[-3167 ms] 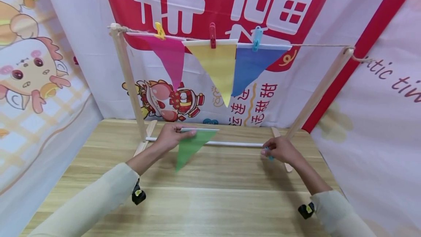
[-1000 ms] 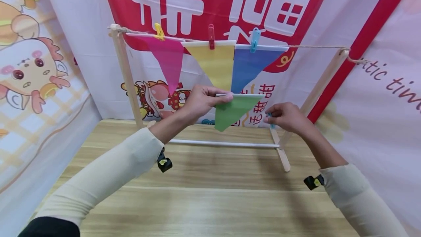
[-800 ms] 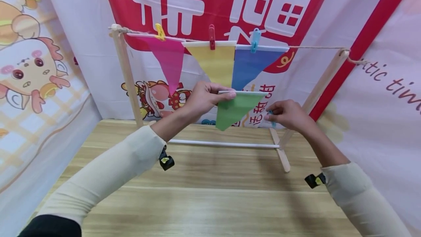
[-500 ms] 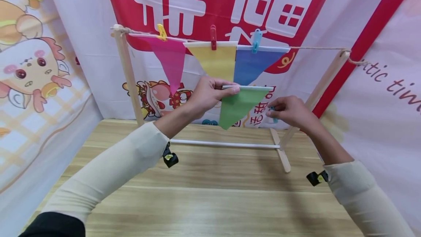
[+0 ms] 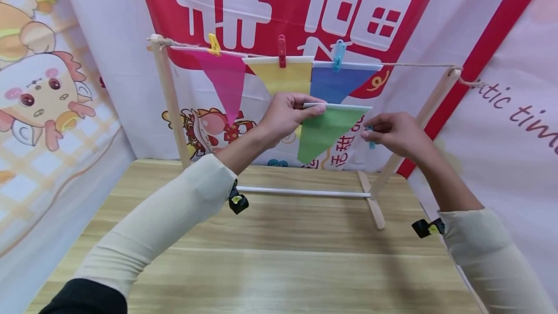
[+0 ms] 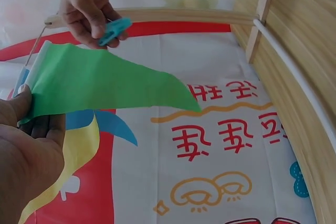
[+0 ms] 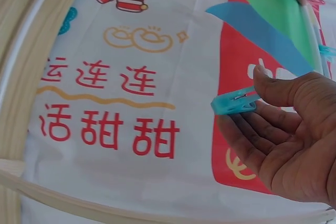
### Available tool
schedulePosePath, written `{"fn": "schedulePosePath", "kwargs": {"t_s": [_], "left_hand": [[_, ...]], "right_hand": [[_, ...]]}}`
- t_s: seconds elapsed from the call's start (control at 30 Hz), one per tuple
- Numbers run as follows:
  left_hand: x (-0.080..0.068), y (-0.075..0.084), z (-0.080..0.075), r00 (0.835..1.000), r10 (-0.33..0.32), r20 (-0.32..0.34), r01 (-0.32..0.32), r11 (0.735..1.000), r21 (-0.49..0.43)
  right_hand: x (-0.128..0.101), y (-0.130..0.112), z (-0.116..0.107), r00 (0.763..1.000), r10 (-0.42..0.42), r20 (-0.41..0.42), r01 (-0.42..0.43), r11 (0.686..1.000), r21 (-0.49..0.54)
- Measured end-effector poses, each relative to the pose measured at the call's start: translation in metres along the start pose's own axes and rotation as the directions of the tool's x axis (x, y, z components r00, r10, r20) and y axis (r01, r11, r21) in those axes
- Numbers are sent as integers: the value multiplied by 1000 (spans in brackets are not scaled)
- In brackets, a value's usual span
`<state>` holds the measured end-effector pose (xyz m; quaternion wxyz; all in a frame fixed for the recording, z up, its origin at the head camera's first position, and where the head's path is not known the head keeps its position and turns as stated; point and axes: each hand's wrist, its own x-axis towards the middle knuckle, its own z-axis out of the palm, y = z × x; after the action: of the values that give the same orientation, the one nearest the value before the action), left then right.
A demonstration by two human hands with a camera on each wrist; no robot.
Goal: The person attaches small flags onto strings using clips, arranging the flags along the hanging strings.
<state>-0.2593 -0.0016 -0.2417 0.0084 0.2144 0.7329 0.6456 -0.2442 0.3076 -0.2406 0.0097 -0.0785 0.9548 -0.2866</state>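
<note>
My left hand [image 5: 287, 115] pinches the white top edge of a green triangular pennant [image 5: 331, 132] by its left end. The pennant hangs below the string, in front of the yellow pennant [image 5: 283, 76] and the blue pennant [image 5: 340, 84]. Right of it, my right hand [image 5: 398, 132] holds a light blue clothespin [image 7: 233, 102] between thumb and fingers, apart from the green pennant. On the string [image 5: 418, 65], a yellow clothespin [image 5: 214, 44], a red clothespin [image 5: 282, 51] and another blue clothespin [image 5: 339, 55] hold the pink pennant [image 5: 224, 81], the yellow one and the blue one.
The string runs between a left wooden post [image 5: 167, 96] and a right wooden post [image 5: 438, 93]. A white rod [image 5: 305, 191] joins them low down, above the wooden table [image 5: 279, 275]. A printed cloth [image 5: 126, 110] hangs behind.
From low by the white rod, both hands have risen toward the string. The left hand has carried the green pennant up and right; the right hand has lifted the blue clothespin.
</note>
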Motion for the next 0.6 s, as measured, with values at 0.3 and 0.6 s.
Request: {"fn": "schedulePosePath", "kwargs": {"t_s": [0.3, 0.6], "left_hand": [[13, 4, 1, 999, 52, -18, -51, 999, 9], [20, 5, 9, 996, 56, -63, -56, 998, -1]], "right_hand": [[-2, -2, -15, 999, -20, -45, 22, 999, 28], [-8, -10, -25, 994, -41, -100, 45, 999, 31]]}}
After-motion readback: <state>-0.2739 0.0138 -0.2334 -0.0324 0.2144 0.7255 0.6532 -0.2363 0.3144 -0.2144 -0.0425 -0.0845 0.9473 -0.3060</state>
